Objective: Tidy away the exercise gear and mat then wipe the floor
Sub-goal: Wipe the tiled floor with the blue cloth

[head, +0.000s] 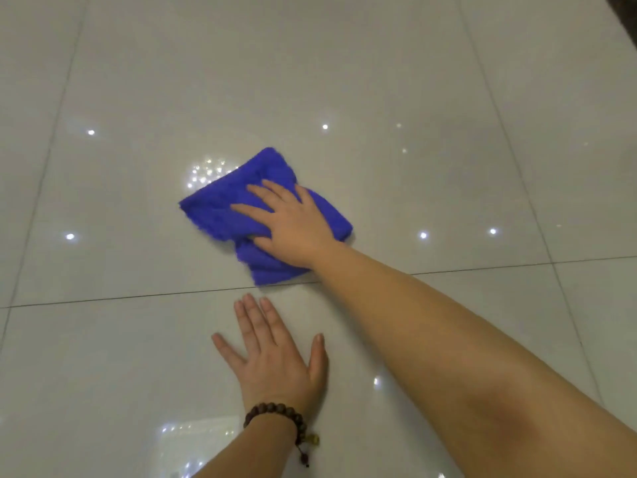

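Note:
A folded blue cloth (220, 208) lies on the glossy pale tiled floor (413, 150) near the middle of the view. My right hand (293, 225) presses flat on the cloth with its fingers spread and straight, the arm stretched out from the lower right. My left hand (272, 353) rests palm down on the floor just below the cloth, fingers straight, a brown bead bracelet (275, 417) on its wrist. No exercise gear or mat is in view.
Dark grout lines (138, 297) cross the floor below the cloth and run away at left and right. Bright ceiling-light reflections dot the tiles. A dark edge (625, 8) shows at the top right corner.

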Demonstrator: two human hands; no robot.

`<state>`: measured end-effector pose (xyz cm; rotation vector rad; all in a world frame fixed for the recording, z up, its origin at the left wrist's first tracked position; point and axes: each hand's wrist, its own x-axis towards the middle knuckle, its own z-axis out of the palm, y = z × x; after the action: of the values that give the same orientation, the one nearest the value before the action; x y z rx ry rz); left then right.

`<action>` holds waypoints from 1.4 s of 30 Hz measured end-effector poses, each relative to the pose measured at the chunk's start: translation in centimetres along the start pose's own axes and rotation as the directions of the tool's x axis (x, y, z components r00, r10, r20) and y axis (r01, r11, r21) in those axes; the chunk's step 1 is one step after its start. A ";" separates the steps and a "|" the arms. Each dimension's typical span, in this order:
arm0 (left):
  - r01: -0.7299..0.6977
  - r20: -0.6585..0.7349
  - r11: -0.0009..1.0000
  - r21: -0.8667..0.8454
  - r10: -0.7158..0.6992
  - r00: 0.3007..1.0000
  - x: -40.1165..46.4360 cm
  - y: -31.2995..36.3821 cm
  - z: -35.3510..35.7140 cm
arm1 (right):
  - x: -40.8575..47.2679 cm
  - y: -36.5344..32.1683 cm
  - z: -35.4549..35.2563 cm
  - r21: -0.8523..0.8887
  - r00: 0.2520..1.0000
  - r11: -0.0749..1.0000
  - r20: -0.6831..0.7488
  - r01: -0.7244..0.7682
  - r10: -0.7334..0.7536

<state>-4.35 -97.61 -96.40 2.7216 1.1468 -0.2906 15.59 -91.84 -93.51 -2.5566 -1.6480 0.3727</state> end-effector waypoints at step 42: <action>0.016 0.045 0.998 0.062 -0.019 0.999 -0.6 0.6 -1.2 | -35.6 17.0 1.9 0.336 -0.209 -0.208 0.035 -0.919 0.977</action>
<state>-4.16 -98.16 -95.03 2.7436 1.1694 -0.3952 16.19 -131.26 -92.90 -2.7768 0.9711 0.2018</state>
